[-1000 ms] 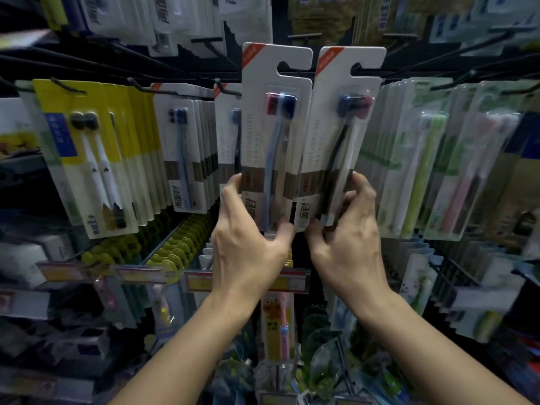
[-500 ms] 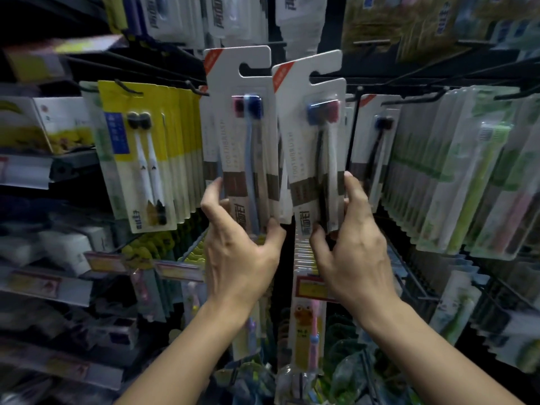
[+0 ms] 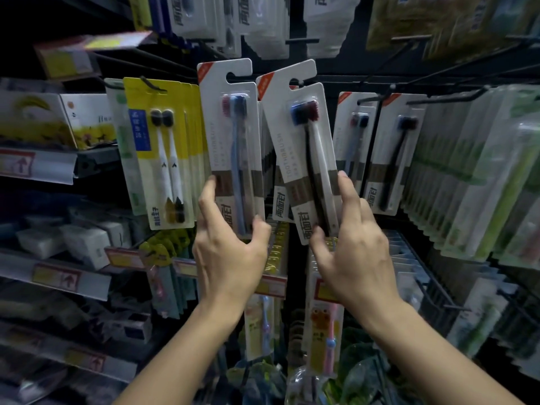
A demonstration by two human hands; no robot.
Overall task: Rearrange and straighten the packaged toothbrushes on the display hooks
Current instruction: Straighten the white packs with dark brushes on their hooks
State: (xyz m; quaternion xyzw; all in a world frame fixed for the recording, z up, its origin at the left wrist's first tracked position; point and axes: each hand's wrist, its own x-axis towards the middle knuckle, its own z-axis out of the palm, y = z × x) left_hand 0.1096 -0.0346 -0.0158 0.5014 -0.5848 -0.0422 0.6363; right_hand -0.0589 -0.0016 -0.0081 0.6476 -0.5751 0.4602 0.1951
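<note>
1. Dark store display wall (image 3: 336,65) fills the frame, rows of carded packs hanging on black wire hooks; yellow-and-white twin-brush packs (image 3: 163,153) at centre left, green clear-blister packs (image 3: 482,171) at right.
2. White carded pack with a blue-handled toothbrush (image 3: 230,147), frame centre, long axis near upright, hang slot at top at the level of a hook.
3. White carded pack with a black-handled toothbrush (image 3: 304,159) just right of it, top tilted left, slot by the hook tip; more of the same packs behind.
4. Left hand (image 3: 228,255) below the blue pack; grip pinches its lower end, thumb on the right edge, fingers on the left.
5. Right hand (image 3: 350,258) below the black pack; grip pinches its lower end likewise.
6. Key relation: each pack runs up from its grip, so the slots lie above the hands; likely next is seating slots on hooks, tilted pack needing squaring.
</note>
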